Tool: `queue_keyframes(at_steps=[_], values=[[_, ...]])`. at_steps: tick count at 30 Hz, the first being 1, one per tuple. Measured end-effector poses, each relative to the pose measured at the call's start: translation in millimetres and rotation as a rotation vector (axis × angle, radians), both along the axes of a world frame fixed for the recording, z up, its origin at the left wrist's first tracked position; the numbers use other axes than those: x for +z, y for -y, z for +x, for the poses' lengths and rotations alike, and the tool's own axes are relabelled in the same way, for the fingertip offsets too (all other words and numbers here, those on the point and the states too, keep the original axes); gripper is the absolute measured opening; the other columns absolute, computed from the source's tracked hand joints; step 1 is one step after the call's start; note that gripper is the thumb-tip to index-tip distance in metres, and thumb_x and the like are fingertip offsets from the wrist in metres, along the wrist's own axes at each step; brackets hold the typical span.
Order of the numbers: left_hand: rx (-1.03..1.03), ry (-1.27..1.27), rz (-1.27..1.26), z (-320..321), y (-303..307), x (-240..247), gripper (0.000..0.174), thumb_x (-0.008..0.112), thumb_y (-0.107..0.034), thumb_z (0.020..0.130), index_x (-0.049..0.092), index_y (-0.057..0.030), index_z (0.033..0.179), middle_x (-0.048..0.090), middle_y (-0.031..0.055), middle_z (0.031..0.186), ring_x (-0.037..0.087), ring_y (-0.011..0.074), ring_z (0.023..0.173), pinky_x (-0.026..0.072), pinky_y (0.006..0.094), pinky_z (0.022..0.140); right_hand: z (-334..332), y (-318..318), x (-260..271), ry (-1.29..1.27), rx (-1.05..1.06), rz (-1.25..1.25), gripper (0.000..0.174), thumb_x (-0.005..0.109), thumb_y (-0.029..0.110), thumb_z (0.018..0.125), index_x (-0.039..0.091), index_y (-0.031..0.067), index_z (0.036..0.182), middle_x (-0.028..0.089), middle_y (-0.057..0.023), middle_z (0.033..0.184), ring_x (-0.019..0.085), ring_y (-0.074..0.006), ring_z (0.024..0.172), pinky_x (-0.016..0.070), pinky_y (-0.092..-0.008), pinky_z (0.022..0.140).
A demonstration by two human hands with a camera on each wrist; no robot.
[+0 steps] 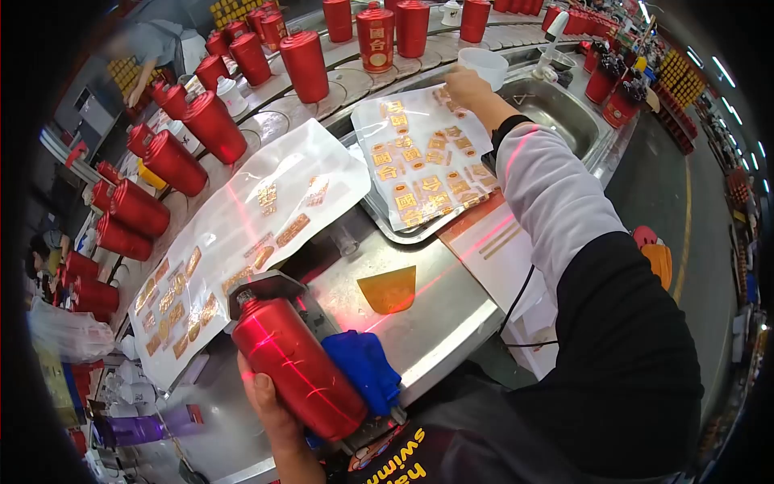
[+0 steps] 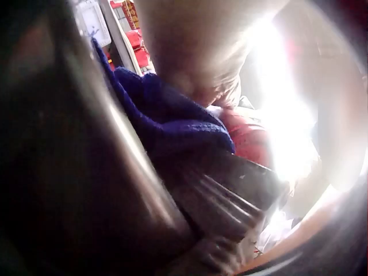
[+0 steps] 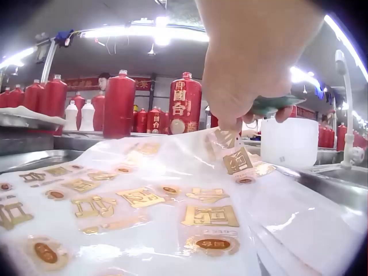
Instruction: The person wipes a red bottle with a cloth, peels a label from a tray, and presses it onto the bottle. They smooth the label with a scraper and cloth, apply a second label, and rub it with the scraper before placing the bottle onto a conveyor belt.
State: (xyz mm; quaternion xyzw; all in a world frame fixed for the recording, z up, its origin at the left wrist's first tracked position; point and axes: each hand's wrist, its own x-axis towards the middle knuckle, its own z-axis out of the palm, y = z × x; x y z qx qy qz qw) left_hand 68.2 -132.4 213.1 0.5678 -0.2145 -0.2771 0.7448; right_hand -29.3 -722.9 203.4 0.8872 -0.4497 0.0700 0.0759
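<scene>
Fingers of the right hand (image 1: 472, 90) are pinching a gold decal (image 3: 237, 162) on the sheet's (image 1: 367, 121) far side, left hand's (image 1: 276, 407) curled round the red bottle (image 1: 298, 363) over the counter (image 1: 439, 323), probably so it won't roll.

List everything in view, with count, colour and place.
Held bottle: one, red, left hand
Other bottles: many, red, mostly along conveyor
Small bottles: several, white, among red ones
Label sheets: two, white with gold, one over tray
Tray: one, silver, on bench
Cloth: one, blue, beside held bottle
Flat piece: one, amber, on bench
Tub: one, white, by sink
Sink: one, silver, beyond tray
Left hand: around held bottle
Right hand: fingers gripping green item
</scene>
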Motion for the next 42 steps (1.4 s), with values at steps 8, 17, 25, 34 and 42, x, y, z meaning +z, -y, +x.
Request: queue_keyframes(at_steps=[8,17,25,34,42], values=[[0.016,-0.022,-0.003,0,-1,-2,0.081,0.065,-0.050,0.084,0.034,-0.0017,0.142,0.053,0.0134,0.125,0.058,0.0227,0.109,0.0496,0.0354,0.093,-8,36,-32,-0.174,-0.133,0.108,0.042,0.059,0.018,0.088,0.061,0.0125,0.129,0.063,-0.0123,0.123,0.051,-0.0333,0.125,0.0486,-0.0477,0.097],[0.060,0.007,0.053,2,-2,-4,0.090,0.067,-0.056,0.081,0.033,-0.0008,0.143,0.053,0.0132,0.126,0.058,0.0223,0.110,0.0490,0.0355,0.093,16,-1,-24,0.117,0.027,0.076,0.048,0.065,0.017,0.087,0.059,0.0290,0.133,0.046,-0.0082,0.139,0.044,-0.0323,0.129,0.0438,-0.0488,0.104],[0.043,-0.022,0.046,2,-4,-4,0.092,0.068,-0.056,0.080,0.032,-0.0010,0.144,0.052,0.0140,0.129,0.057,0.0235,0.112,0.0484,0.0370,0.095,70,-7,-31,0.077,0.239,0.105,0.028,0.065,0.017,0.086,0.069,0.0242,0.113,0.052,-0.0077,0.132,0.047,-0.0331,0.124,0.0451,-0.0475,0.100],[0.059,-0.018,0.053,4,-6,-7,0.093,0.070,-0.056,0.080,0.031,-0.0015,0.145,0.051,0.0142,0.132,0.057,0.0241,0.114,0.0486,0.0380,0.096,117,-42,-22,0.129,0.635,0.177,0.020,0.066,0.021,0.084,0.072,0.0120,0.101,0.064,-0.0131,0.109,0.060,-0.0336,0.107,0.0489,-0.0426,0.091],[0.069,-0.017,0.037,4,-2,-8,0.094,0.070,-0.059,0.078,0.034,-0.0005,0.142,0.052,0.0152,0.129,0.058,0.0244,0.112,0.0499,0.0373,0.094,59,26,-23,-0.212,0.007,0.205,0.038,0.074,0.022,0.079,0.071,0.0165,0.116,0.063,-0.0152,0.122,0.058,-0.0349,0.118,0.0512,-0.0487,0.093]])
